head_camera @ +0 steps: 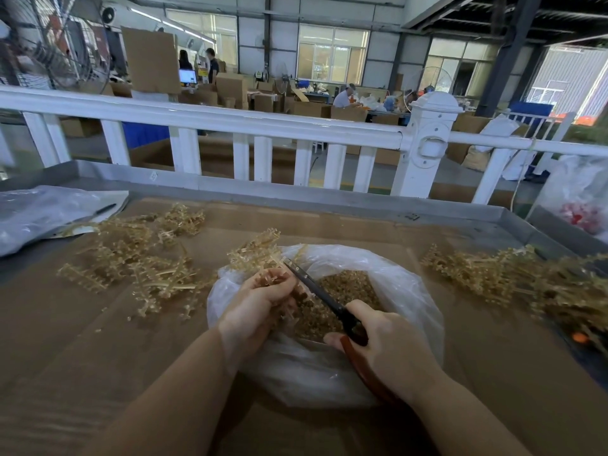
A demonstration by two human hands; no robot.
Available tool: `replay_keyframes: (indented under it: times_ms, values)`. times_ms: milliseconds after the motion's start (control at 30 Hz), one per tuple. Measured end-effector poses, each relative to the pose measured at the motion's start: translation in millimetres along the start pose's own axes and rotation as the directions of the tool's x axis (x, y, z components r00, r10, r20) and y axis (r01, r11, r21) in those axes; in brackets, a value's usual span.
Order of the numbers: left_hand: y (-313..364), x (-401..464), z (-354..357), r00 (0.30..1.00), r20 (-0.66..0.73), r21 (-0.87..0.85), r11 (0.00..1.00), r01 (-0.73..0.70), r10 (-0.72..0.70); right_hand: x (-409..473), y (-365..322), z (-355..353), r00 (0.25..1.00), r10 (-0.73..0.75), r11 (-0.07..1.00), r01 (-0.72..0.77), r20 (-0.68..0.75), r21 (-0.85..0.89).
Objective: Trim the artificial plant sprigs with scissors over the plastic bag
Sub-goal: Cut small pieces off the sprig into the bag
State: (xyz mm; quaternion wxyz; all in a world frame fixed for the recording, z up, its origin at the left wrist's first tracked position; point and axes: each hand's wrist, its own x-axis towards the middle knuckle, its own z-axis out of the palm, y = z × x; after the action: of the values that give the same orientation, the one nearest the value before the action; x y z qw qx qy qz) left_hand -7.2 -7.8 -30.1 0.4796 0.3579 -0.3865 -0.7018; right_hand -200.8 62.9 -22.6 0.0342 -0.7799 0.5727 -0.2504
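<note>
Sprigs (260, 255) of tan plastic are bunched in the left hand (260, 307), whose fingers curl round the stems while the branching tips stick up and away over the far rim of the bag (388, 278). The right hand (391, 350) grips the scissors (316, 287) through the red-brown handle loops, its fingers wrapped tight; the dark blades point up and left and lie against the bunch just beside the left fingertips. Whether the blades are parted or closed is hard to tell at this angle. The bag sits open on the desk (460, 390) under both hands, with a bed of tan clippings (339, 291) inside.

Judging by their look, the sprigs are very light and springy, stiff along the main stem and brittle at the small side buds, so they probably snap off cleanly and may fly. A hold low on the stems, close to the cut line, should keep the bunch from twisting. The piece being cut wants to stay over the bag's mouth.

More sprigs lie in a loose pile (138, 258) on the left and another heap (513, 274) on the right.
</note>
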Motion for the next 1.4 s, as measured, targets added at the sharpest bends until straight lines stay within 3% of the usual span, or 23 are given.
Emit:
replay_keyframes:
  times_ms: [467, 700, 1100, 1300, 1400]
  values:
    - [4, 0, 6, 0.999, 0.042, 0.197, 0.980, -0.008, 0.000, 2, -5, -1, 0.999, -0.005, 1.000, 0.004, 0.032, 0.013]
    - [5, -2, 9, 0.999, 0.014, 0.111, 0.993, 0.035, -0.037, 4, -5, 0, 0.999, -0.007, 1.000, 0.008, 0.053, -0.014]
    - [5, -1, 10, 0.999, -0.009, 0.132, 0.990, 0.055, -0.054, 5, -4, 1, 0.999, -0.004, 1.000, 0.005, 0.046, -0.027]
    - [4, -1, 11, 0.998, -0.030, 0.206, 0.977, 0.055, -0.050, 6, -2, 0, 0.999, -0.011, 1.000, 0.011, 0.034, -0.020]
    - [4, -2, 11, 0.999, -0.006, 0.344, 0.938, 0.042, -0.043, 5, -4, -1, 1.000, -0.009, 1.000, 0.009, 0.020, 0.001]
